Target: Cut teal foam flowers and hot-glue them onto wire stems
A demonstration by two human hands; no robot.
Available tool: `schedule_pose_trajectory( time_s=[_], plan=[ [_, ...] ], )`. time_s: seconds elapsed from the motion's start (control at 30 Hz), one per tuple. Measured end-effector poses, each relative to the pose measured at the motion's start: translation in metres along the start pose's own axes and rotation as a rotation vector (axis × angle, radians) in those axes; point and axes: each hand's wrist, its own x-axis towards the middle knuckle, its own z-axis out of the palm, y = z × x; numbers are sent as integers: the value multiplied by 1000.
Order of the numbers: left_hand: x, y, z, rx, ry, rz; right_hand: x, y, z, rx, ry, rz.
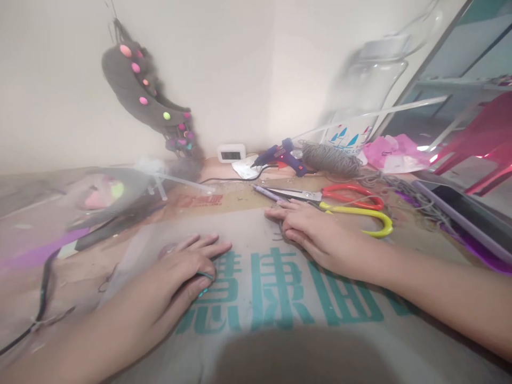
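My left hand (pixel 186 272) lies on a grey plastic sheet (pixel 256 346) with teal printed characters, its fingers stretched out. A thin teal curve and small teal dots show at its thumb and index finger; I cannot tell what they are. My right hand (pixel 310 229) rests palm down on the sheet's far part, fingers forward and slightly bent. Just beyond its fingertips lies a slim purple pen-like stick (pixel 266 192), partly hidden by the hand. Scissors (pixel 296 194) with one red and one yellow handle lie behind my right hand, blades pointing left.
A blue glue gun (pixel 280 154) with a clear stick, grey yarn (pixel 332 158) and a small white digital display (pixel 232 153) line the wall. A phone (pixel 468 213) lies right. A clear bag (pixel 112 192) and a black cable (pixel 44 288) are left. A grey crescent ornament (pixel 138 96) hangs above.
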Motion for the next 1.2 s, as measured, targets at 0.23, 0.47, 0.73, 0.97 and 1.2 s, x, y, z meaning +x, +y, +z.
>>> schedule_pose_trajectory(
  time_s=[0.23, 0.47, 0.73, 0.97, 1.2],
  plan=[
    [-2, -5, 9, -34, 43, -66, 3, 6, 5, -14, 53, -39],
    [9, 43, -13, 87, 160, -82, -1, -26, -15, 181, 244, 61],
    [29, 113, -24, -389, 206, -298, -27, -84, -19, 226, 248, 35],
    [48, 81, 9, -521, 186, -304, -33, -42, -12, 37, 213, -59],
    [40, 88, 10, -471, 98, -166, -42, -47, -9, -183, 215, -172]
  ],
)
